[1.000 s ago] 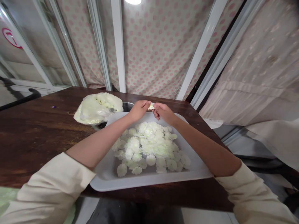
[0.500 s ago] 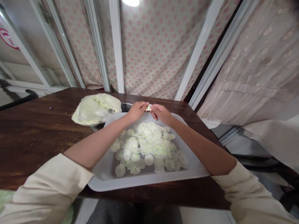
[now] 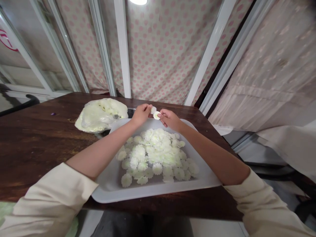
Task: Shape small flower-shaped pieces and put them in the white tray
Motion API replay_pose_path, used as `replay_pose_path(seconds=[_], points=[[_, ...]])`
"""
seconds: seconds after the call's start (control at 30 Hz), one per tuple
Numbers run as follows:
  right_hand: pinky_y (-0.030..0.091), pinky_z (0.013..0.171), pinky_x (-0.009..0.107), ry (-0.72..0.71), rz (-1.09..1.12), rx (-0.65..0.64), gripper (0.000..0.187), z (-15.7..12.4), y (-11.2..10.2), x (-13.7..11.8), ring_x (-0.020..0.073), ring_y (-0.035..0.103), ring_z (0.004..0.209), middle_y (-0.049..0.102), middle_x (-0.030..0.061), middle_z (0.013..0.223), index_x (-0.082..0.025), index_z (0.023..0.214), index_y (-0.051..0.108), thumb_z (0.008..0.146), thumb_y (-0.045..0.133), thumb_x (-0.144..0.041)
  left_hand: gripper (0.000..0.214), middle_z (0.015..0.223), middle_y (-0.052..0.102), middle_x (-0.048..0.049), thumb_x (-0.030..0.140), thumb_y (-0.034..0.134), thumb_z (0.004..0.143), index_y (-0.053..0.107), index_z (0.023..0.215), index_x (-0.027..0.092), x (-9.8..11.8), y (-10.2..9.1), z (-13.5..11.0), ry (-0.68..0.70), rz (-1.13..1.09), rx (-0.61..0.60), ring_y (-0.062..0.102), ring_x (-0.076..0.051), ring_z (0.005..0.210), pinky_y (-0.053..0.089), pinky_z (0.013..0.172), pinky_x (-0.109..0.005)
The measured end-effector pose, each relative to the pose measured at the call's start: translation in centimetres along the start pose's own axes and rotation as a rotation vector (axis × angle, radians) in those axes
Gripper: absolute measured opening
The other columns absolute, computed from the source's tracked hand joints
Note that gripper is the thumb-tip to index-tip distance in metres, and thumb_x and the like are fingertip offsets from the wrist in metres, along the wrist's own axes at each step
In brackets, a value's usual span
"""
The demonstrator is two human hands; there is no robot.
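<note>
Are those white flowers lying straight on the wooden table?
No, the white flowers lie on a pale tray, and that tray sits on the wooden table.

Glossy wood table (image 3: 37, 148), matt plastic tray (image 3: 148, 192)

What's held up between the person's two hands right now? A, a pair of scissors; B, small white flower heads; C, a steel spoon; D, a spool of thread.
B: small white flower heads are at the fingertips of the left hand and the right hand, just above the far edge of the white tray.
</note>
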State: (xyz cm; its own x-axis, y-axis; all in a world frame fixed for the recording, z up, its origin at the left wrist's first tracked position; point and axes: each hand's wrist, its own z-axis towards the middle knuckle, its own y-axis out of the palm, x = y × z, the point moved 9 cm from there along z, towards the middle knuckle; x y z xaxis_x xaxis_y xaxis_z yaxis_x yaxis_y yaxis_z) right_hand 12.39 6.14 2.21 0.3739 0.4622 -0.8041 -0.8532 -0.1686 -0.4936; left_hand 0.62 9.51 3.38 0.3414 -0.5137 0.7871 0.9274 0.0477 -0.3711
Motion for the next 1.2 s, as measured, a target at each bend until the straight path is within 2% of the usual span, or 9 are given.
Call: replay_pose_path(seconds=[0.1,0.17,0.37,0.43,0.5,0.6,0.77,1.03,1.2], points=[[0.029,0.040,0.020,0.041,-0.011,0.077,0.028,0.2,-0.8,0.9,0.0060,0.037,0.036,0.040,-0.0079,0.046,-0.020,0.069,0.037,0.088,0.042,-0.040,0.033,0.049,0.044,0.0035,0.037,0.045,0.083,0.042,0.056,0.017,-0.6,-0.7,0.2,-0.039,-0.024,0.064,0.038,-0.008,0.048,0.030,0.051,-0.023],[0.029,0.038,0.020,0.063,0.006,0.122,0.030,0.3,-1.3,1.5,0.0065,0.036,0.035,0.039,-0.0078,0.046,-0.020,0.071,0.037,0.089,0.039,-0.044,0.035,0.049,0.041,0.0037,0.037,0.043,0.084,0.039,0.055,0.017,-0.3,-0.5,0.1,-0.036,-0.004,0.032,0.036,-0.008,0.048,0.028,0.051,-0.024],[0.026,0.036,0.022,0.028,0.049,0.214,0.041,0.5,-2.6,1.6,0.0077,0.034,0.034,0.034,-0.0076,0.044,-0.022,0.071,0.037,0.085,0.037,-0.060,0.045,0.049,0.029,0.0040,0.045,0.038,0.085,0.030,0.051,0.018,2.3,2.8,-1.4,0.084,0.080,-0.300,0.028,-0.008,0.048,0.023,0.050,-0.025],[0.026,0.036,0.022,0.015,0.050,0.213,0.043,0.6,-2.8,1.4,0.0075,0.031,0.034,0.031,-0.0082,0.044,-0.022,0.071,0.037,0.083,0.037,-0.063,0.048,0.051,0.035,0.0031,0.052,0.035,0.085,0.035,0.052,0.017,2.3,3.8,-2.0,0.078,0.076,-0.404,0.032,-0.009,0.050,0.026,0.052,-0.025],[0.027,0.039,0.023,-0.013,0.023,0.182,0.045,0.6,-2.6,1.1,0.0074,0.030,0.036,0.030,-0.0082,0.045,-0.021,0.070,0.037,0.082,0.037,-0.065,0.049,0.059,0.046,0.0013,0.056,0.032,0.085,0.044,0.059,0.017,2.2,4.3,-2.2,0.079,0.040,-0.456,0.040,-0.010,0.056,0.031,0.056,-0.025],[0.030,0.044,0.024,-0.080,-0.074,0.119,0.045,0.5,-1.9,0.2,0.0085,0.034,0.042,0.034,-0.0064,0.048,-0.020,0.071,0.040,0.084,0.035,-0.063,0.044,0.064,0.048,0.0009,0.057,0.037,0.083,0.047,0.068,0.017,2.0,3.7,-1.8,0.080,-0.002,-0.381,0.043,-0.011,0.059,0.033,0.058,-0.024],[0.032,0.050,0.025,-0.131,-0.185,0.051,0.044,0.0,-0.7,-0.9,0.0103,0.037,0.050,0.038,-0.0039,0.053,-0.020,0.074,0.042,0.088,0.030,-0.059,0.040,0.055,0.040,0.0037,0.051,0.044,0.082,0.041,0.061,0.017,3.0,2.6,-1.5,0.143,-0.028,-0.291,0.036,-0.009,0.055,0.028,0.054,-0.023],[0.031,0.044,0.023,-0.077,0.006,0.002,0.044,-0.3,0.4,-0.7,0.0090,0.036,0.044,0.037,-0.0048,0.051,-0.022,0.069,0.033,0.086,0.032,-0.062,0.039,0.053,0.035,0.0039,0.041,0.039,0.086,0.034,0.055,0.018,3.8,1.8,-1.3,0.199,0.083,-0.204,0.034,-0.010,0.055,0.026,0.055,-0.024],[0.032,0.045,0.022,-0.067,0.010,-0.038,0.037,-0.5,1.2,-0.5,0.0080,0.037,0.043,0.039,-0.0062,0.050,-0.021,0.075,0.037,0.089,0.033,-0.055,0.038,0.052,0.034,0.0039,0.035,0.040,0.086,0.033,0.053,0.018,3.3,1.7,-1.2,0.180,0.142,-0.176,0.033,-0.010,0.055,0.025,0.055,-0.025]])
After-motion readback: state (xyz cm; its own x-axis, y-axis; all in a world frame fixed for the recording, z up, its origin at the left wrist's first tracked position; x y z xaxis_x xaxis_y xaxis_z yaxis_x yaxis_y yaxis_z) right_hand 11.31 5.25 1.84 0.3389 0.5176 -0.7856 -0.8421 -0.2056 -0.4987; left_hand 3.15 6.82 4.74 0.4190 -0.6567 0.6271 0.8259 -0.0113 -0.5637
